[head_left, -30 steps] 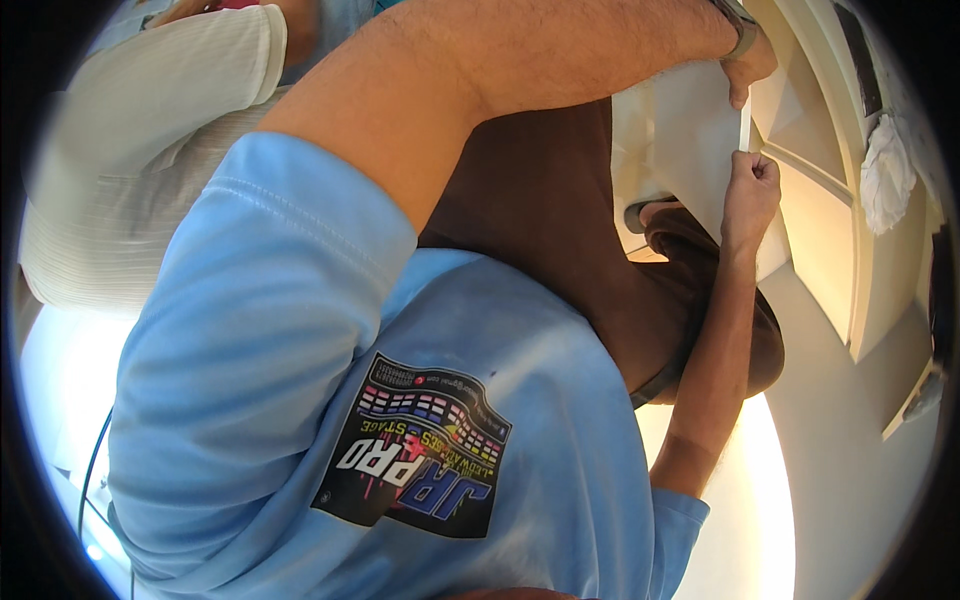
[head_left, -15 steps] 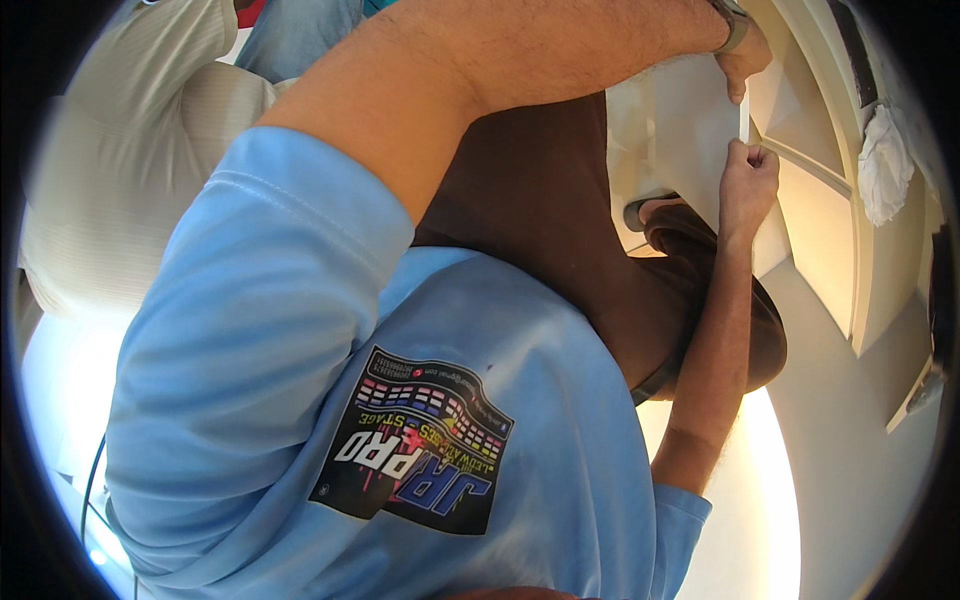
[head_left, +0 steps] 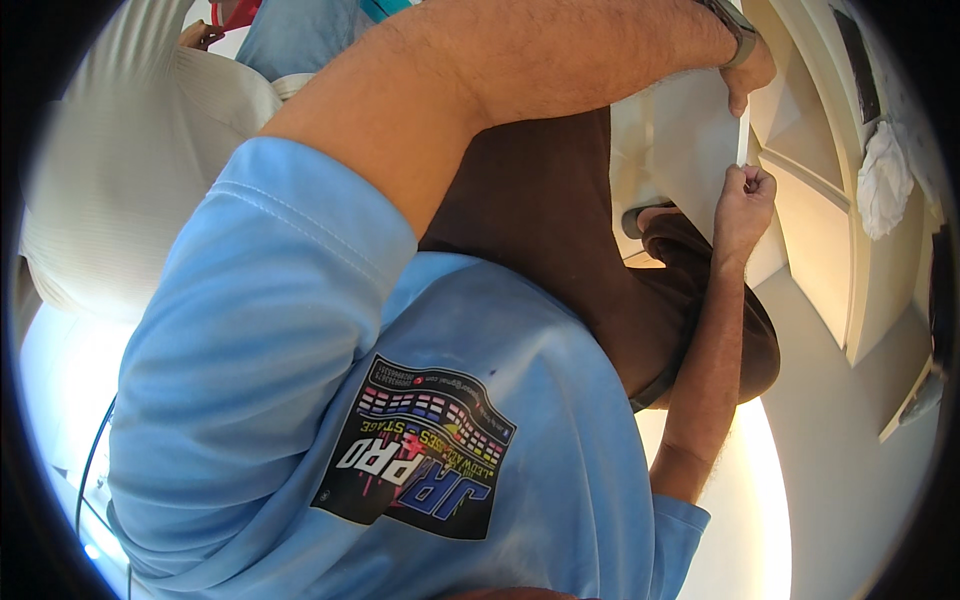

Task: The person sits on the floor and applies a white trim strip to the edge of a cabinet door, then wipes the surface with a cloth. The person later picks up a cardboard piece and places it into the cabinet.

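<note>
I look down my own blue printed shirt and brown trousers. My left hand (head_left: pixel 745 75), a watch on its wrist, reaches across to the upper right and pinches the top edge of a white sheet (head_left: pixel 690 125). My right hand (head_left: pixel 745 195) comes up from the lower right as a fist closed on the same edge just below. The sheet hangs in front of a cream cabinet (head_left: pixel 815 235). Most of the sheet is hidden behind my left arm and leg.
My brown shoe (head_left: pixel 700 270) stands on the pale floor (head_left: pixel 850 470) under the hands. A crumpled white cloth (head_left: pixel 885 180) hangs on the cabinet at far right. Beige ribbed fabric (head_left: pixel 120 200) fills the left; another person's hand (head_left: pixel 200 35) and blue denim (head_left: pixel 290 35) show at the top left.
Both hands stay on the sheet's edge, barely shifted. At the top left the beige fabric has slid down and left, and blue denim has come into sight.
</note>
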